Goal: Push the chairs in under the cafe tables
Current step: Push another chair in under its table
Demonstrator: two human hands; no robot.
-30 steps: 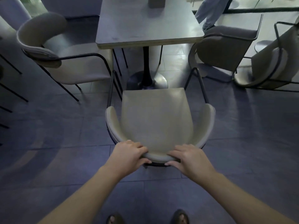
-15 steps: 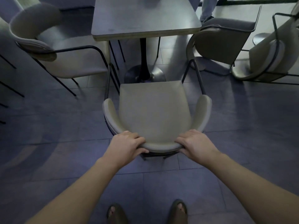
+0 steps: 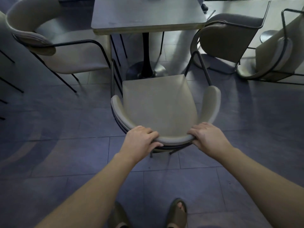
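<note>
A beige padded chair [image 3: 158, 106] with thin black metal legs stands right in front of me, its seat facing a square grey cafe table [image 3: 148, 14] on a black pedestal. The seat's front edge sits short of the table edge, near the round base. My left hand [image 3: 139, 139] grips the curved top of the backrest on its left side. My right hand [image 3: 208, 137] grips the same backrest on its right side. Both arms reach straight out.
Another beige chair [image 3: 54, 48] stands at the table's left and a dark-backed one [image 3: 230, 38] at its right, with a further chair [image 3: 278, 53] at the far right edge. The floor is dark tile. My sandalled feet [image 3: 177, 213] show at the bottom.
The chair has slid forward toward the table with both hands on its backrest. My right hand shifted outward along the backrest. I have stepped forward behind it.
</note>
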